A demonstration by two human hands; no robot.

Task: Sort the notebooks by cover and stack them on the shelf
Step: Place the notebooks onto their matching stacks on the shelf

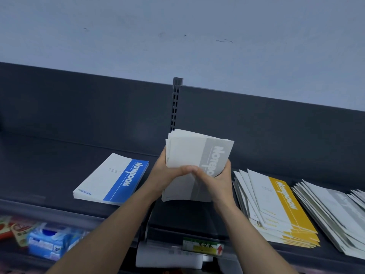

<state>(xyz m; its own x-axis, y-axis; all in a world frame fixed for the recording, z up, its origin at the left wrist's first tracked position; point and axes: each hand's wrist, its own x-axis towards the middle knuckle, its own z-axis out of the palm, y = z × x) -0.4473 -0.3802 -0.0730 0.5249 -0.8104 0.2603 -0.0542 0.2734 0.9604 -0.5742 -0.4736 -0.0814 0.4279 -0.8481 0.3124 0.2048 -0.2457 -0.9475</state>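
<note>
Both hands hold a bundle of grey-striped notebooks (189,153) up above the dark shelf (59,167), near its middle. My left hand (169,175) grips the bundle's left edge with the thumb across the front cover. My right hand (213,180) grips its right edge, thumb on the cover too. A neat stack of blue-striped notebooks (112,178) lies on the shelf to the left. To the right lies a fanned pile of yellow-striped notebooks (276,208), and beyond it a loose pile of grey-striped ones (335,210).
A slotted upright post (176,103) stands in the shelf's back panel behind the held bundle. A price label with a red arrow (203,248) sits on the shelf's front rail. Blue tissue packs (49,244) and red packets (17,230) lie on the lower shelf at left.
</note>
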